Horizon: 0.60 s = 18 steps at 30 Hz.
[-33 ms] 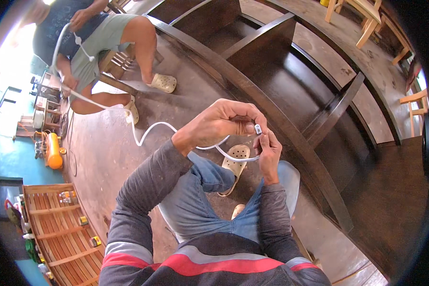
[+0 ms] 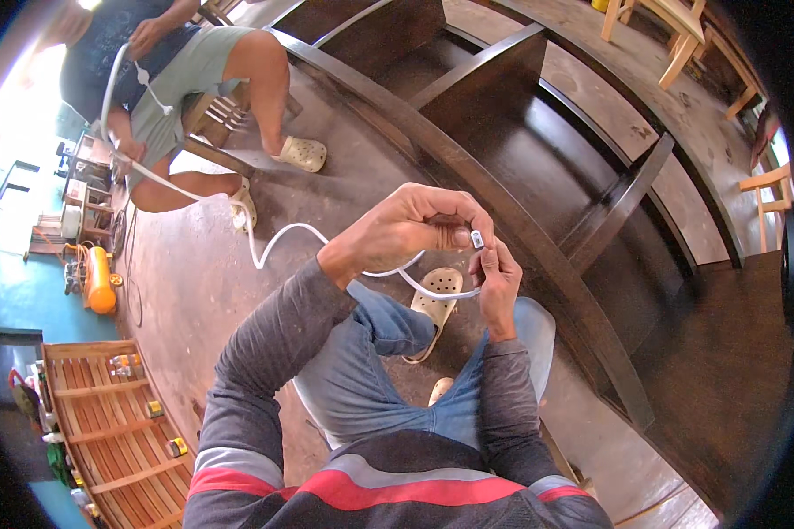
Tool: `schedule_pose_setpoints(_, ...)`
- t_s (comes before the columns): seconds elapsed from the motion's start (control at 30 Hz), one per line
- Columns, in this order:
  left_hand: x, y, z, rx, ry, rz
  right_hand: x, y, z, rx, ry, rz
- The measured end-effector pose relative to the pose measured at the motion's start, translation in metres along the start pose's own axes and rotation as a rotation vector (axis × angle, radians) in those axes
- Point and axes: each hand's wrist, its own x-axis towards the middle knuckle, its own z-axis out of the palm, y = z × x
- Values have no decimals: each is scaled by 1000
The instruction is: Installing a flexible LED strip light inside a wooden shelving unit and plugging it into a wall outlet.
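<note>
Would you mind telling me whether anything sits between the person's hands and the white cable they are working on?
Nothing visible does. The left hand and right hand both already hold the white cable near its small plug end.

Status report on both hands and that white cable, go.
Left hand and right hand both pinching the white cable near its small end piece. Cable runs to a seated person's hand. Nothing between.
</note>
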Motion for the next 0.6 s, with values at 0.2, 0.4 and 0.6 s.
schedule_pose_setpoints(0.2, -1, -3, -1, -9, -25, -2, 0, 1, -1, 1, 17, -17)
schedule_pose_setpoints(0.4, -2, -5, -4, 65, -55, 77, 1, 6, 0, -5, 20, -27)
schedule_pose_setpoints(0.6, -4, -7, -6, 74, -70, 90, 3, 10, 1, -14, 12, -42)
